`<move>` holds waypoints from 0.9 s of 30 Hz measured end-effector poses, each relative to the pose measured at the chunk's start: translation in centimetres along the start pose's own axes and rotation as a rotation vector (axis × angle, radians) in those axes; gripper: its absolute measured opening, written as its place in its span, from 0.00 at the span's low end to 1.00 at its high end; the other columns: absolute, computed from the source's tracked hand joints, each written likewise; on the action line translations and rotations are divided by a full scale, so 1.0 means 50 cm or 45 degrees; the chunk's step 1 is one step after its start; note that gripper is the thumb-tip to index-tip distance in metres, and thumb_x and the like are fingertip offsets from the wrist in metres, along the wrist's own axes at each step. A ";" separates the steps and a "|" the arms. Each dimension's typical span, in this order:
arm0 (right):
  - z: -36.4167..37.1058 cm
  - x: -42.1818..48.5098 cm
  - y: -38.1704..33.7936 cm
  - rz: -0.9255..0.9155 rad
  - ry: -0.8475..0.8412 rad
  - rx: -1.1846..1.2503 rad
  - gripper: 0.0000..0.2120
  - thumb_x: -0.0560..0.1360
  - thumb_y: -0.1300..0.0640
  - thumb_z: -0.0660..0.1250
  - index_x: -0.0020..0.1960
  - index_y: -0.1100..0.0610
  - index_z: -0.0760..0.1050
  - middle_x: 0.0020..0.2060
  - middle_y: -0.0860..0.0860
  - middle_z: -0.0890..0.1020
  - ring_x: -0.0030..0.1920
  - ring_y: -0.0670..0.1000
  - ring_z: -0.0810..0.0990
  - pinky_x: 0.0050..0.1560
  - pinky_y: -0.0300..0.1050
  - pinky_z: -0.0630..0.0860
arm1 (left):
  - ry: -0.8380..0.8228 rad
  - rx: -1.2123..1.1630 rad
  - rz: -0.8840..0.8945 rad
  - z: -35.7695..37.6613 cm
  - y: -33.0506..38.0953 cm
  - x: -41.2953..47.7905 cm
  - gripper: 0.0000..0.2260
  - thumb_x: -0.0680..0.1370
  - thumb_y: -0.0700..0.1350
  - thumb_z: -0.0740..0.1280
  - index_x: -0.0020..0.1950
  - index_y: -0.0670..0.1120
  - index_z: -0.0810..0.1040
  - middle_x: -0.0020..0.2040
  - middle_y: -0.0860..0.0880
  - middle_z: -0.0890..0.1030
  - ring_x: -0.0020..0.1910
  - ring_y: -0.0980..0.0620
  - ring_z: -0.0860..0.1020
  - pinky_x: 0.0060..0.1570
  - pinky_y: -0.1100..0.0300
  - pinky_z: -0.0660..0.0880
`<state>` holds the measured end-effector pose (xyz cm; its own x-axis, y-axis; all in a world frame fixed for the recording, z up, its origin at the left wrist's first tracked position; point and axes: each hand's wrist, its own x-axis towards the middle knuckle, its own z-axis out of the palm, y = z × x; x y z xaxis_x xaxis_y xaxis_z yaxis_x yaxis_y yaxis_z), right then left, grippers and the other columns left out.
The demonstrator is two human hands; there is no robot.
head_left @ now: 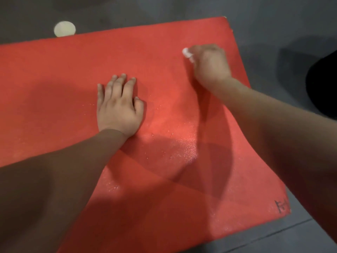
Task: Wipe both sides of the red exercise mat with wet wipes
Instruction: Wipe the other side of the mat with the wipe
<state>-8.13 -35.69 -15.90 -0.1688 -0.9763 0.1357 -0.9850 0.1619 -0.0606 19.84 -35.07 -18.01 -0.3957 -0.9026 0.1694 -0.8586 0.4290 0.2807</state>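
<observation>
The red exercise mat (164, 57) lies flat on a dark grey floor and fills most of the view. My left hand (118, 106) rests palm down on the middle of the mat with its fingers spread and straight. Near the mat's far right corner, my right hand (209, 64) grips a bunched white wet wipe (187, 52) and holds it against the mat. Only a small part of the wipe shows past the fingers. Wet sheen and small droplets show on the mat near the middle right.
A pale round object (64, 29) sits on the floor just beyond the mat's far edge at the left. A dark shape (324, 84) lies at the right edge of view. Dark scribbled marks (281, 206) sit at the mat's near right corner.
</observation>
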 end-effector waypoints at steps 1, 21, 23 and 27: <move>-0.003 0.009 0.030 0.174 0.022 -0.047 0.17 0.81 0.52 0.55 0.60 0.56 0.79 0.51 0.62 0.83 0.52 0.65 0.80 0.52 0.55 0.73 | -0.001 0.000 -0.003 -0.001 0.002 -0.002 0.25 0.78 0.49 0.60 0.75 0.46 0.71 0.76 0.43 0.70 0.78 0.42 0.63 0.79 0.39 0.53; 0.017 0.111 -0.088 0.090 0.041 0.167 0.17 0.74 0.59 0.57 0.55 0.58 0.81 0.47 0.63 0.83 0.49 0.66 0.80 0.49 0.56 0.73 | 0.014 0.040 -0.039 0.001 0.002 0.008 0.25 0.76 0.49 0.61 0.74 0.47 0.73 0.75 0.46 0.72 0.77 0.45 0.65 0.78 0.42 0.55; 0.034 0.099 -0.152 -0.213 0.022 0.285 0.16 0.74 0.59 0.58 0.56 0.58 0.81 0.42 0.63 0.82 0.45 0.66 0.79 0.47 0.55 0.73 | 0.005 0.046 -0.051 -0.001 0.003 0.009 0.25 0.76 0.50 0.61 0.74 0.48 0.73 0.75 0.47 0.72 0.77 0.45 0.65 0.78 0.42 0.55; 0.040 0.129 -0.102 -0.245 0.089 0.241 0.17 0.76 0.56 0.59 0.59 0.56 0.82 0.42 0.63 0.83 0.44 0.66 0.80 0.46 0.55 0.76 | -0.038 0.058 -0.076 -0.004 0.005 0.015 0.26 0.76 0.51 0.59 0.74 0.49 0.73 0.75 0.47 0.71 0.77 0.46 0.64 0.78 0.42 0.54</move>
<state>-4.12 -43.08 -16.72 0.0123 -0.9732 0.2297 -0.9758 -0.0619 -0.2098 19.36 -35.63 -17.63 -0.3520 -0.9276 0.1254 -0.8948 0.3728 0.2458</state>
